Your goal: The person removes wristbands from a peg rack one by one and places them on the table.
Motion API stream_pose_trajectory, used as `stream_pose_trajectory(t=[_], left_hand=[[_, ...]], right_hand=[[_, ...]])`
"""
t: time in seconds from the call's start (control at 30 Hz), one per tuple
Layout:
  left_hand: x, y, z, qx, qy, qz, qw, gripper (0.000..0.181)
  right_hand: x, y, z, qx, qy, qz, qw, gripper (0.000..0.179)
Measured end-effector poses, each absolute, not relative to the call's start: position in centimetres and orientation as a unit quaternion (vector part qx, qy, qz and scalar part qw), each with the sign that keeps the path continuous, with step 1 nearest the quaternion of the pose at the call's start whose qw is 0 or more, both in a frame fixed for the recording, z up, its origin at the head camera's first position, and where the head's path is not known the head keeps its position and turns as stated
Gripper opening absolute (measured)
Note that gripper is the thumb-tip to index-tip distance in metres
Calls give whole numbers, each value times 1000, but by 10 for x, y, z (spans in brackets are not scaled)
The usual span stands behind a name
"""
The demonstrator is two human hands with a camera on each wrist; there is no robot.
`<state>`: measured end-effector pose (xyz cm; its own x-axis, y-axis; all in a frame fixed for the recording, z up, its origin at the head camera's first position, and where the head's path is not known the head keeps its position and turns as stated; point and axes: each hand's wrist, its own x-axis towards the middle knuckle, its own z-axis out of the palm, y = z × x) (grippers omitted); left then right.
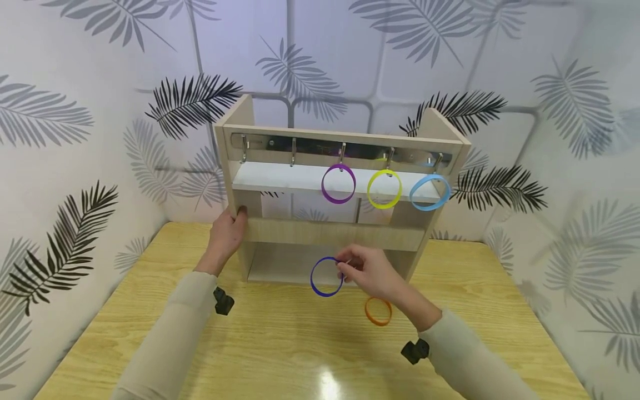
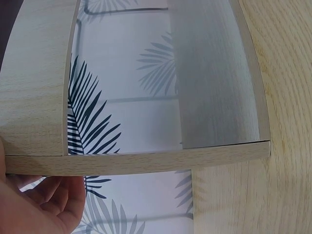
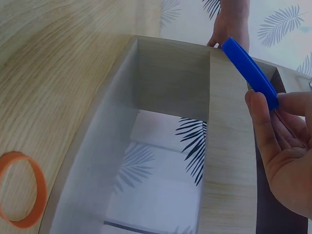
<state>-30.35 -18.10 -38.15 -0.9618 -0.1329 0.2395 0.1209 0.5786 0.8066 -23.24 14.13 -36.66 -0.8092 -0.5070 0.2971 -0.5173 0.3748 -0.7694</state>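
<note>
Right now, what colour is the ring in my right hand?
Blue; the ring shows best in the right wrist view.

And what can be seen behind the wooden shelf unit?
Behind the shelf unit, the leaf-patterned wall shows through its open gaps. Whatever lies directly behind its solid boards is covered and cannot be seen.

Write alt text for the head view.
A person's right hand holds a dark blue ring before a wooden shelf gripped by the left hand. A purple ring, yellow ring and light blue ring hang on hooks; an orange ring lies on the table.
</note>
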Motion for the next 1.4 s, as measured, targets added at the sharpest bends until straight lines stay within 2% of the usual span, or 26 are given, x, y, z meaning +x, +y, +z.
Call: stream_pose_trajectory(t=[0.5,1.23,1.4], left_hand=[[-304,-181,-381,4,-879,-456,139,58],[-305,-181,-381,0,-879,-452,150,56],[-306,-182,-382,-2,-878,-454,150,57]], right_hand=[[-234,148,-392,297,-831,471,-11,10],[-232,148,-405,283,-839,465,-25,12],[-225,144,-398,280,-840,463,-34,12]])
